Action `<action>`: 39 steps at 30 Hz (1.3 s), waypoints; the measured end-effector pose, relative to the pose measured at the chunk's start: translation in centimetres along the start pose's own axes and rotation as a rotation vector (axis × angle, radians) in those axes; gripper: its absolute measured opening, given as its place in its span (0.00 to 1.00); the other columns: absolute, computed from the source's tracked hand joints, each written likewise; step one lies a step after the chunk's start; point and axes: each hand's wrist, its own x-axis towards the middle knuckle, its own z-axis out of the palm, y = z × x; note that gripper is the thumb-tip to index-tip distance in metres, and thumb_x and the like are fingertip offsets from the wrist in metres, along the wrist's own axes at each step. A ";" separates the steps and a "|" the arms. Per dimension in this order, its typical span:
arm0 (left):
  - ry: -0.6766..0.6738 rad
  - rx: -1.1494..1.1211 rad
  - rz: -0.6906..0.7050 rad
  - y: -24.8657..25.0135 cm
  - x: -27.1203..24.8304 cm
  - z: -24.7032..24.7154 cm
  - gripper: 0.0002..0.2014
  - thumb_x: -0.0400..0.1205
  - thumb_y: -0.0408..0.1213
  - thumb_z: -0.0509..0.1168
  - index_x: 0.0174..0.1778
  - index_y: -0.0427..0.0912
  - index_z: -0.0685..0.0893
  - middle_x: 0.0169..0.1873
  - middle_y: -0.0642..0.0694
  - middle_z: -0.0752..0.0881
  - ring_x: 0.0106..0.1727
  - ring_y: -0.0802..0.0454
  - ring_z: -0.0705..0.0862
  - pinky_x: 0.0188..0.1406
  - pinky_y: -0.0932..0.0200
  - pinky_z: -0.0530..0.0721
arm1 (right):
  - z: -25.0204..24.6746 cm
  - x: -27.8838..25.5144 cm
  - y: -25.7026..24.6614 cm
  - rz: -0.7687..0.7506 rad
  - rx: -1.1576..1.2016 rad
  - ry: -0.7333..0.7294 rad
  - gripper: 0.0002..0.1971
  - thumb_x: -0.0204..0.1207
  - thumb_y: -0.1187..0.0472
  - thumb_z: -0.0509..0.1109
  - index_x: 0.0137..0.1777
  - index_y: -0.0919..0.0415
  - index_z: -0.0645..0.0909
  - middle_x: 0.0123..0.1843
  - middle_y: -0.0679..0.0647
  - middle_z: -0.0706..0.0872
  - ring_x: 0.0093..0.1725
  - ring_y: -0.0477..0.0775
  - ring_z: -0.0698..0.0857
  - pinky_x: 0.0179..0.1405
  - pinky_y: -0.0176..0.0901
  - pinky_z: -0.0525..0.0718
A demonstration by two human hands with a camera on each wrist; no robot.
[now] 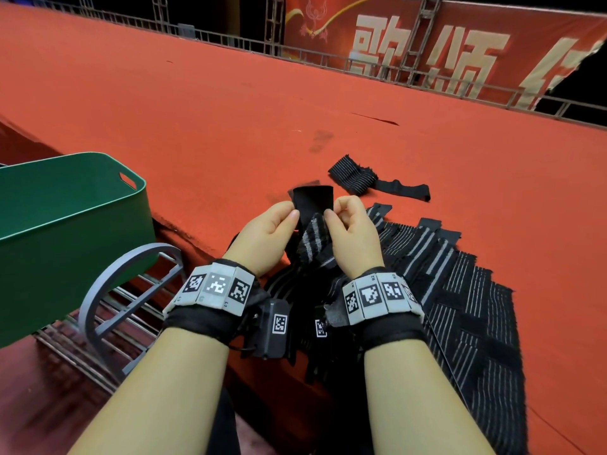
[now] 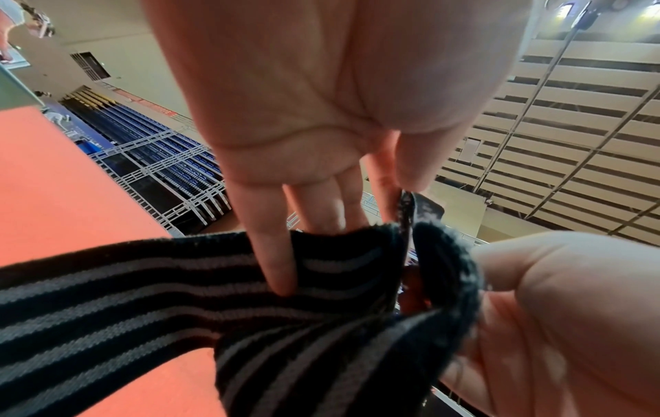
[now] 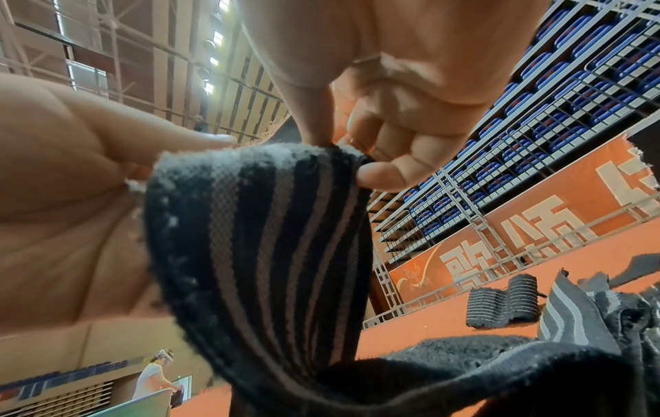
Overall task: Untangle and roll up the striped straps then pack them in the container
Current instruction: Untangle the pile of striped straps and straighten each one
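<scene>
This is an indoor sports arena set up for a show. A wide red carpeted stage is edged by metal truss railing, with a red banner bearing large Chinese characters behind. Tiers of blue spectator seats rise under a high slatted ceiling.

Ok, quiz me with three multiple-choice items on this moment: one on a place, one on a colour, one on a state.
1. Where is the container?
A. left of the hands
B. right of the hands
C. on the strap pile

2. What colour is it?
A. blue
B. green
C. white

3. What are the hands doing?
A. resting flat
B. both pinching one strap's end
C. only one holds a strap

1 A: it stands at the head view's left.
2 B: its walls are green.
3 B: left hand and right hand pinch the striped strap.
</scene>
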 end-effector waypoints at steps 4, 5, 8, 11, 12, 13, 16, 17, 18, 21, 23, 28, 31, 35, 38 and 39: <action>-0.011 0.043 -0.012 0.2 -0.1 0.1 0.11 0.86 0.46 0.54 0.55 0.48 0.79 0.44 0.46 0.86 0.45 0.46 0.84 0.47 0.54 0.80 | 0.1 0.0 0.0 0.007 0.003 0.009 0.04 0.81 0.59 0.62 0.46 0.56 0.72 0.32 0.44 0.71 0.30 0.43 0.70 0.32 0.36 0.70; -0.012 0.040 -0.015 0.3 -0.2 0.1 0.09 0.85 0.45 0.55 0.57 0.52 0.79 0.44 0.51 0.86 0.45 0.47 0.85 0.47 0.54 0.81 | 0.1 0.0 0.0 0.004 0.000 0.009 0.04 0.81 0.59 0.62 0.46 0.56 0.72 0.32 0.43 0.71 0.30 0.42 0.70 0.33 0.36 0.70; 0.016 0.087 -0.006 0.6 -0.2 0.2 0.11 0.85 0.42 0.58 0.63 0.53 0.77 0.46 0.54 0.86 0.47 0.47 0.86 0.52 0.48 0.83 | 0.0 -0.1 0.1 0.008 -0.010 0.002 0.04 0.80 0.58 0.63 0.44 0.54 0.72 0.33 0.42 0.74 0.33 0.40 0.73 0.34 0.35 0.70; 0.048 0.121 0.007 0.5 0.1 0.2 0.16 0.85 0.38 0.57 0.68 0.56 0.75 0.52 0.53 0.86 0.54 0.50 0.84 0.57 0.49 0.80 | 0.0 0.0 0.2 0.009 -0.028 0.009 0.05 0.79 0.57 0.66 0.42 0.52 0.74 0.38 0.42 0.77 0.36 0.40 0.75 0.37 0.34 0.73; 0.053 0.133 0.004 0.3 0.2 0.2 0.17 0.85 0.37 0.57 0.70 0.56 0.74 0.55 0.52 0.86 0.57 0.50 0.83 0.59 0.50 0.79 | 0.0 0.0 0.3 0.010 -0.042 0.018 0.06 0.77 0.57 0.67 0.40 0.51 0.74 0.40 0.42 0.77 0.36 0.40 0.76 0.37 0.32 0.72; 0.057 0.145 0.007 0.2 0.3 0.3 0.18 0.85 0.36 0.57 0.71 0.56 0.74 0.57 0.51 0.86 0.59 0.50 0.82 0.60 0.51 0.78 | 0.0 0.1 0.3 0.013 -0.051 0.031 0.07 0.77 0.57 0.69 0.39 0.50 0.74 0.43 0.42 0.76 0.36 0.39 0.75 0.37 0.30 0.72; 0.050 0.193 0.021 -0.1 0.4 0.3 0.19 0.85 0.35 0.56 0.72 0.54 0.73 0.59 0.47 0.86 0.61 0.46 0.82 0.61 0.48 0.78 | 0.0 0.2 0.3 0.022 0.018 0.056 0.08 0.75 0.57 0.71 0.42 0.45 0.74 0.47 0.40 0.77 0.35 0.38 0.75 0.37 0.28 0.72; 0.043 0.221 0.024 -0.2 0.5 0.3 0.19 0.85 0.35 0.56 0.72 0.54 0.73 0.59 0.47 0.86 0.61 0.46 0.82 0.61 0.47 0.78 | -0.1 0.2 0.1 0.025 0.061 0.048 0.08 0.75 0.58 0.71 0.46 0.45 0.75 0.48 0.40 0.79 0.36 0.38 0.76 0.38 0.26 0.74; 0.036 0.244 0.028 -0.2 0.5 0.2 0.19 0.85 0.35 0.56 0.72 0.53 0.73 0.60 0.46 0.85 0.62 0.45 0.81 0.61 0.47 0.77 | -0.2 0.2 -0.1 0.025 0.094 0.029 0.08 0.76 0.59 0.71 0.51 0.47 0.76 0.48 0.40 0.81 0.38 0.37 0.78 0.38 0.23 0.75; 0.026 0.252 0.026 0.0 0.5 0.2 0.18 0.85 0.35 0.55 0.72 0.51 0.73 0.61 0.47 0.84 0.63 0.47 0.80 0.62 0.50 0.77 | -0.3 0.2 -0.4 0.001 0.136 -0.007 0.06 0.77 0.62 0.70 0.51 0.51 0.82 0.41 0.40 0.83 0.39 0.33 0.81 0.40 0.20 0.76; 0.034 0.248 0.015 0.1 0.6 0.2 0.16 0.86 0.37 0.55 0.69 0.48 0.75 0.60 0.47 0.84 0.62 0.47 0.81 0.61 0.49 0.77 | -0.5 0.2 -0.5 -0.015 0.129 0.001 0.04 0.76 0.62 0.70 0.44 0.52 0.82 0.34 0.40 0.82 0.33 0.31 0.79 0.36 0.20 0.75; 0.007 0.209 -0.031 0.2 0.3 0.0 0.14 0.86 0.47 0.52 0.62 0.47 0.75 0.51 0.50 0.85 0.54 0.49 0.83 0.55 0.48 0.79 | -0.8 0.5 -1.3 -0.032 0.164 0.030 0.12 0.76 0.62 0.70 0.33 0.50 0.78 0.31 0.43 0.81 0.35 0.42 0.81 0.37 0.29 0.78; -0.105 0.102 -0.074 -0.4 0.0 0.0 0.20 0.84 0.53 0.53 0.71 0.51 0.67 0.61 0.53 0.79 0.59 0.54 0.81 0.55 0.57 0.79 | -1.2 1.2 -2.1 -0.053 0.175 0.034 0.13 0.76 0.63 0.71 0.32 0.49 0.77 0.32 0.48 0.83 0.40 0.55 0.85 0.46 0.49 0.84; -0.099 0.194 -0.046 -2.0 0.3 0.4 0.25 0.82 0.48 0.60 0.74 0.48 0.62 0.68 0.49 0.74 0.70 0.47 0.73 0.72 0.45 0.69 | -1.2 2.2 -3.4 -0.110 0.154 -0.014 0.14 0.75 0.65 0.70 0.31 0.48 0.76 0.30 0.47 0.82 0.37 0.54 0.84 0.49 0.57 0.85; 0.053 0.133 -0.073 -1.7 1.2 0.2 0.13 0.85 0.37 0.56 0.66 0.44 0.68 0.62 0.43 0.76 0.62 0.44 0.76 0.65 0.48 0.72 | -1.1 3.2 -4.2 -0.127 0.163 -0.053 0.13 0.76 0.66 0.69 0.33 0.49 0.77 0.32 0.48 0.83 0.38 0.51 0.84 0.50 0.54 0.86; 0.092 0.122 -0.074 -1.3 1.7 -0.1 0.09 0.85 0.34 0.55 0.60 0.43 0.69 0.58 0.42 0.76 0.57 0.45 0.76 0.57 0.52 0.73 | -1.1 3.7 -4.2 -0.126 0.163 -0.069 0.12 0.77 0.66 0.68 0.36 0.49 0.78 0.34 0.48 0.84 0.40 0.51 0.85 0.51 0.53 0.85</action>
